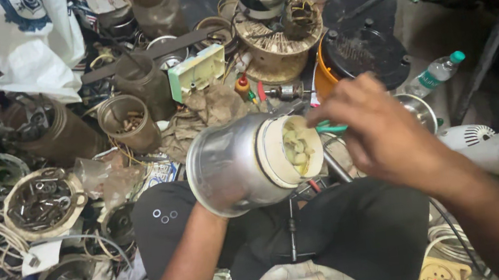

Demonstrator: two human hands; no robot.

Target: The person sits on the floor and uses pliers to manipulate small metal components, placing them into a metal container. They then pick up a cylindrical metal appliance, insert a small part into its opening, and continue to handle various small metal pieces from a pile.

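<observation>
— What do we have in our hands?

— Our left hand (223, 209) sits under the steel mixer jar (236, 164) at the frame's centre, mostly hidden behind it; we cannot tell how its grip is set. The jar lies tilted, cream base (292, 149) facing right.

— And the right?

— Our right hand (376, 129) has its grip pinched shut on a green-handled tool (329, 127) at that base. A water bottle (437, 73) lies at right.

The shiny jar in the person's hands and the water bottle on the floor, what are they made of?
The jar looks like metal, probably steel or aluminium: silvery and smooth, with soft reflections. Its cream base looks like matte plastic. The left hand is hidden behind the jar; the right hand holds a green-handled tool at the base. The water bottle looks like clear plastic, see-through, with a green cap.
</observation>
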